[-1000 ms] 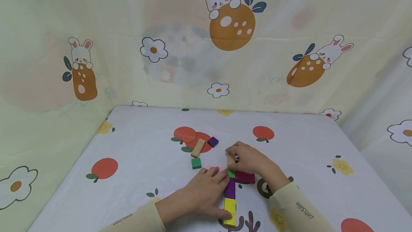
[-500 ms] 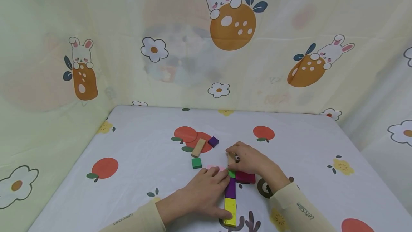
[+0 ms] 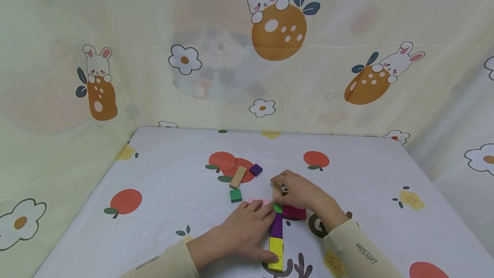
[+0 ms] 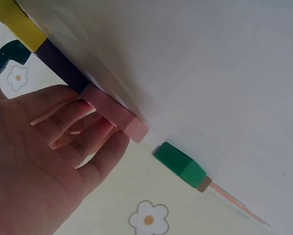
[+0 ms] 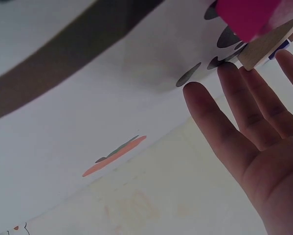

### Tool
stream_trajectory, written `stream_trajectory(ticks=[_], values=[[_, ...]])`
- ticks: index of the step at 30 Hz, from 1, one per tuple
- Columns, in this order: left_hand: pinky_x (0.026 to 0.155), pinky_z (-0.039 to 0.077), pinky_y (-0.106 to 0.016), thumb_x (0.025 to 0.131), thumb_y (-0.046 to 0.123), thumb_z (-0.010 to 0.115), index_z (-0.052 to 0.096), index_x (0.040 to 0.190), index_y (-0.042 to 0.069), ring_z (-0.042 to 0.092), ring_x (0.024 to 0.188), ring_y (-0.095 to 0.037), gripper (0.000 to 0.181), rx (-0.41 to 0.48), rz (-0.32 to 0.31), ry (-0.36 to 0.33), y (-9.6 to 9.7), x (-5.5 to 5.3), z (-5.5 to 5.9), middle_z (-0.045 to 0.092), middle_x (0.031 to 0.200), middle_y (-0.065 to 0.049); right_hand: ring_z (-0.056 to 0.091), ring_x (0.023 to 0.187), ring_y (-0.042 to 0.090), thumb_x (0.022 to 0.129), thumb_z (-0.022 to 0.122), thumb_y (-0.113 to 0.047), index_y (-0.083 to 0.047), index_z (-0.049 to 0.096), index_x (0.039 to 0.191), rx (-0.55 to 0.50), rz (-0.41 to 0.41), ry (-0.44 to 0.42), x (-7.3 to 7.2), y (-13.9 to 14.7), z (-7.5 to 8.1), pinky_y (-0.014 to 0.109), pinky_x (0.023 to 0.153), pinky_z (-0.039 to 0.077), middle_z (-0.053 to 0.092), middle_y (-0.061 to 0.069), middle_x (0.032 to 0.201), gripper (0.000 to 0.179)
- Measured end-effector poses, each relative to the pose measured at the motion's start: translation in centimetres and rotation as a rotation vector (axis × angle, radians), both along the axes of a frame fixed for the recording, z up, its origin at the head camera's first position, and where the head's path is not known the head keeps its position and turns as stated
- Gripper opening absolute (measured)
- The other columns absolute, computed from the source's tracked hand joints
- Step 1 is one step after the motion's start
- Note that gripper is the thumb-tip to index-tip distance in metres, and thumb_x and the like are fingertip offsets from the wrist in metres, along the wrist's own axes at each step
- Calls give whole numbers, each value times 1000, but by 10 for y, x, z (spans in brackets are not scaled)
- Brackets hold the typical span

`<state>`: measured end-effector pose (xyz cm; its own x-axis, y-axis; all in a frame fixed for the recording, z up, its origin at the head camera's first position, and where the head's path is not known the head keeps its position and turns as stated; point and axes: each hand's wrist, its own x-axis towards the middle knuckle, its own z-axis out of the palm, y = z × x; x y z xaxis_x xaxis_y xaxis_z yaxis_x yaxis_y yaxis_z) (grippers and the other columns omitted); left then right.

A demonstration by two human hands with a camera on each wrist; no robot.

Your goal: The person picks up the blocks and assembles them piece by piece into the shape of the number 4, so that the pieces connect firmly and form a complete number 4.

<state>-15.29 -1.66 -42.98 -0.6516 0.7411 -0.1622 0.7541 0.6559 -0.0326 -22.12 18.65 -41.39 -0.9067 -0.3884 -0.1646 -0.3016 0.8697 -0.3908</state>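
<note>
Head view: taken from high on the near side, facing forward and down across the table (image 3: 173, 153) to the curtain (image 3: 316, 117). Left wrist view: close, tilted, facing the left hand (image 4: 43, 161); it shares the yellow block (image 4: 20, 24) and pink block (image 4: 112, 112) with the head view. Right wrist view: close, tilted, facing the right hand (image 5: 268, 166); magenta block (image 5: 246, 17) shared with head, wood block (image 5: 263, 46) probably so.

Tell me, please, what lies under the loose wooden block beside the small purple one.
A red fruit print on the tablecloth shows on either side of the wooden block; the part directly beneath it is covered and cannot be seen.
</note>
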Motion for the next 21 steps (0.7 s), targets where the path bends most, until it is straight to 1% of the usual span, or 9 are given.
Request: stream_trajectory(ticks=[7, 13, 17, 21], values=[[110, 43, -42, 81, 89, 51, 49, 155, 22, 44, 140, -21, 99, 5, 0, -6, 0, -1, 1, 46, 159, 5, 62, 121, 28, 89, 81, -28, -12, 67, 137, -7, -14, -2, 0, 0, -1, 51, 104, 53, 62, 12, 136, 53], [110, 44, -42, 82, 89, 51, 50, 154, 21, 45, 139, -21, 99, 7, -6, 6, 1, 0, 0, 47, 159, 5, 62, 122, 29, 89, 80, -27, -12, 66, 138, -13, -10, 9, 3, 3, -1, 52, 105, 52, 61, 13, 138, 53], [110, 44, -42, 82, 89, 50, 50, 154, 21, 45, 139, -21, 99, 8, -9, 14, 1, 0, -1, 47, 159, 4, 60, 125, 31, 90, 79, -28, -14, 65, 140, -12, -19, 12, 5, 4, -3, 54, 105, 52, 58, 14, 142, 54], [110, 44, -42, 84, 89, 48, 50, 154, 21, 44, 140, -21, 98, 6, -18, 34, 0, -1, -3, 47, 159, 4, 56, 132, 36, 91, 78, -29, -15, 63, 142, 0, -10, 30, 9, 6, -4, 57, 106, 50, 54, 17, 147, 55]])
